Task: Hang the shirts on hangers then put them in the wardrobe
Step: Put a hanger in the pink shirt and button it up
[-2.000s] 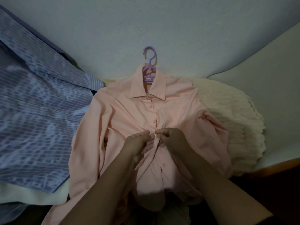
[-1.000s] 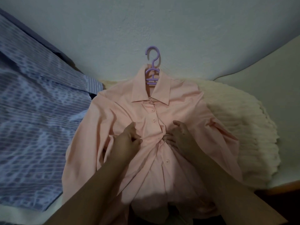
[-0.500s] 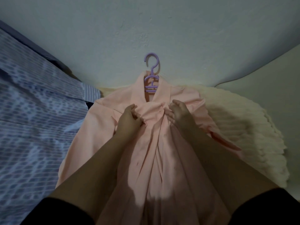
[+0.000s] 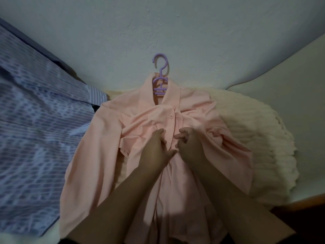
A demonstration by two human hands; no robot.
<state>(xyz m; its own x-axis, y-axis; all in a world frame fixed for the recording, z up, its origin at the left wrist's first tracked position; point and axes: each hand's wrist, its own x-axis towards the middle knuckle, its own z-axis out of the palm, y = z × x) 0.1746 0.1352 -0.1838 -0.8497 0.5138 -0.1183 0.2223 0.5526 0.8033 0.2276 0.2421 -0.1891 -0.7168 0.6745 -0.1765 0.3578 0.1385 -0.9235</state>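
Both forearms reaching forward, left hand [image 4: 154, 148] and right hand [image 4: 190, 147] close together, fingers curled, pinching fabric

A pink shirt [image 4: 175, 147] on a purple hanger [image 4: 160, 81] fills the middle of the bed, both forearms lying over its near half. A blue striped shirt [image 4: 35, 129] blocks the left side. A cream ribbed blanket [image 4: 255, 138] covers the right. The wall [image 4: 158, 23] closes off the far side just behind the hanger's hook. Bare mattress [image 4: 290, 76] lies open at far right.
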